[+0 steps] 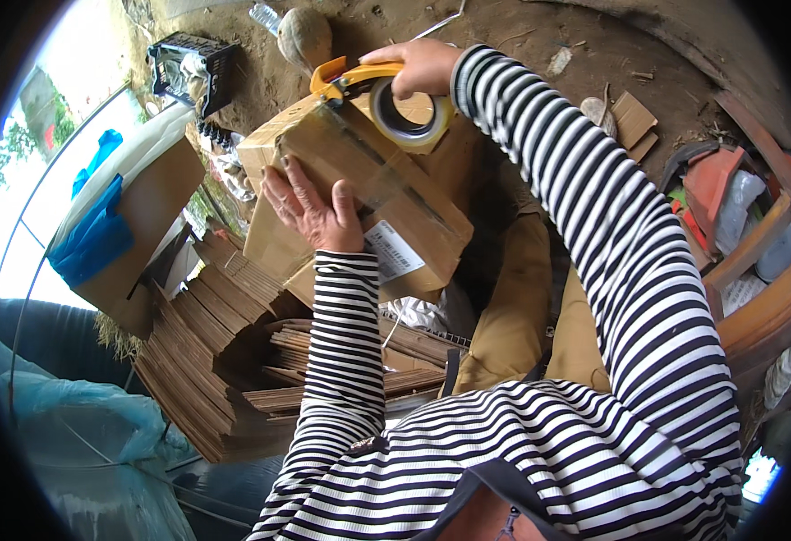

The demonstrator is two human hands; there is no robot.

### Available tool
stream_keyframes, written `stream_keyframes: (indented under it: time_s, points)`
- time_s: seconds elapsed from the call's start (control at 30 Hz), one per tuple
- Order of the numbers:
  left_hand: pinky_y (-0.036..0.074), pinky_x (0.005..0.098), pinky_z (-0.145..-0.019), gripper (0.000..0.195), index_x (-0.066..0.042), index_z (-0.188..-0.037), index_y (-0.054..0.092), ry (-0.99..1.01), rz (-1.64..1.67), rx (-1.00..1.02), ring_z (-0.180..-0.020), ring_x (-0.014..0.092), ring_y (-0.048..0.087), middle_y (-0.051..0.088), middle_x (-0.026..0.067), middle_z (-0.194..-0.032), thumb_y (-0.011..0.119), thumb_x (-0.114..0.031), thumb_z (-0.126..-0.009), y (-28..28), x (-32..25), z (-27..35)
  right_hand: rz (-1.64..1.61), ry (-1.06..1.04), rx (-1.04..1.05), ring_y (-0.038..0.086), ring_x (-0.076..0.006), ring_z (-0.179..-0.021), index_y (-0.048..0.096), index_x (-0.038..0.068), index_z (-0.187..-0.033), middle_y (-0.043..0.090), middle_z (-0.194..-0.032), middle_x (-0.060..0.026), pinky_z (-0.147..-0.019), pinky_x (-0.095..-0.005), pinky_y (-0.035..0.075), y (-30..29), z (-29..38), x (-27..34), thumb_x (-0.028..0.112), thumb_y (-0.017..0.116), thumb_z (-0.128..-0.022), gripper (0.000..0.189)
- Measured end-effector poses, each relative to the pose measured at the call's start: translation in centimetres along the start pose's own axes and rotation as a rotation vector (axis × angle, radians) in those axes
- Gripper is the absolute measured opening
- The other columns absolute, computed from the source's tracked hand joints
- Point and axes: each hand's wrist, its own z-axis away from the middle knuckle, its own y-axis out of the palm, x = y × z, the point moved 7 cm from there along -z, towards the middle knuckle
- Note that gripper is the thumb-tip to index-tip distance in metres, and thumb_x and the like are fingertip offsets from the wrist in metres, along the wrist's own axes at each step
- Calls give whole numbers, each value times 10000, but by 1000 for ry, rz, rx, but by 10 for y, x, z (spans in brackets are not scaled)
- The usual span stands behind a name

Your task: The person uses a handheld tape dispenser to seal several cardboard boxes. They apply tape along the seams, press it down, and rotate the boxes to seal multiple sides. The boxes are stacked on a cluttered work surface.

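Observation:
A brown cardboard box [419, 193] stands tilted in front of me, with clear tape along its top and a printed white label [393, 251] near its lower edge. My left hand [318, 213] lies spread flat on the box, left of the tape. My right hand [422, 66] grips a yellow tape dispenser [368, 72] with a roll of clear packing tape [412, 118] on it. The dispenser's head is at the far end of the box. Whether its blade touches the cardboard, I cannot tell.
Stacks of flattened cardboard [189, 358] lie at the lower left. A black plastic crate [223, 67], a plastic bottle [265, 17] and a rounded, gourd-like object [305, 37] are on the dirt ground beyond the box. Wooden furniture parts [761, 304] and a red container [710, 189] stand at the right.

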Motion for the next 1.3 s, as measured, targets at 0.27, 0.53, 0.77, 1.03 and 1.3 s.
stream_keyframes:
  time_s: [0.27, 0.53, 0.77, 1.03, 1.3]
  points:
    - [81, 550, -1241, 905, -145, -1616, 289, -65, -4, 16, -1556, 413, 91, 131, 183, -1698, 487, -719, -944, 4, -3, -5, -331, 14, 55, 506, -35, -587, 519, 205, -1515, 614, -783, 43, -576, -223, 459, 21, 68, -30, 17, 634, -780, 767]
    - [58, 558, -1242, 962, -126, -1615, 281, -109, 58, 18, -1562, 403, 76, 126, 179, -1700, 511, -743, -915, 6, -3, -5, -373, 111, -1, 588, -149, -1286, 505, 50, -1481, 657, -1358, -130, -1118, -291, 408, 51, 170, -76, -46, 598, -740, 754]
    - [60, 538, -1250, 942, -85, -1601, 303, -83, 60, -5, -1563, 384, 90, 133, 184, -1696, 478, -735, -942, 4, -6, -8, -406, 120, -65, 568, -212, -1339, 475, 40, -1499, 585, -1459, -140, -1135, -308, 408, 66, 229, -92, -78, 617, -762, 760]
    - [67, 535, -1250, 912, -77, -1596, 308, -85, 31, 1, -1559, 388, 97, 135, 191, -1692, 490, -698, -954, 3, -9, -7, -357, 170, -112, 618, -350, -1256, 514, 109, -1476, 637, -1355, -203, -1058, -363, 494, 101, 283, -109, 15, 666, -766, 733]
    - [81, 533, -1251, 859, -76, -1587, 333, -97, 61, -19, -1555, 396, 103, 158, 199, -1680, 526, -637, -967, 3, -8, -6, -450, 274, -279, 533, -227, -1375, 448, 71, -1518, 529, -1517, -125, -1130, -319, 418, 170, 317, -114, -94, 659, -762, 802]
